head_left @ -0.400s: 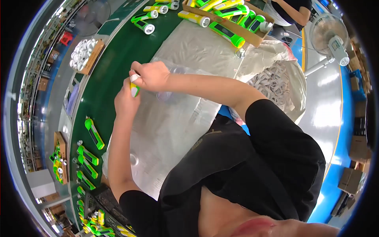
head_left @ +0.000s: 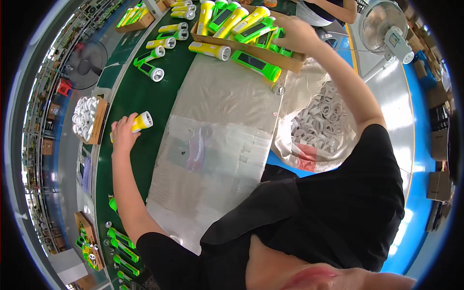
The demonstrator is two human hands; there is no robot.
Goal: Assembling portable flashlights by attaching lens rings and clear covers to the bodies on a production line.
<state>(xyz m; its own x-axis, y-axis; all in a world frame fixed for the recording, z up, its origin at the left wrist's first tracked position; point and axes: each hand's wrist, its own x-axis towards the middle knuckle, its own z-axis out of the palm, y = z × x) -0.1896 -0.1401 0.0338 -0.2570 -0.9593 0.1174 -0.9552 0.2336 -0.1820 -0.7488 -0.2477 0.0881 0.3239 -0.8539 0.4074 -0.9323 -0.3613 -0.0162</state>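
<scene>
On the green bench to the left, my left hand is wrapped round a yellow flashlight with a white head. Its lens end points up and right, and my fingers cover most of the body. My right hand is stretched out to the right end of a cardboard box filled with yellow and green flashlights. There the fingers curl round a green flashlight, which they partly hide. Just outside the box lie a green flashlight with a dark panel and a yellow one.
A plastic-covered sheet lies before me, with a clear plastic piece on it. White rings fill a sack at right and a small carton at left. More flashlights line the bench. A fan stands far right.
My hands were together over the sheet on a small yellow-green and white object; now they are apart. The left has moved left with a yellow flashlight, the right away to the box. The view has shifted.
</scene>
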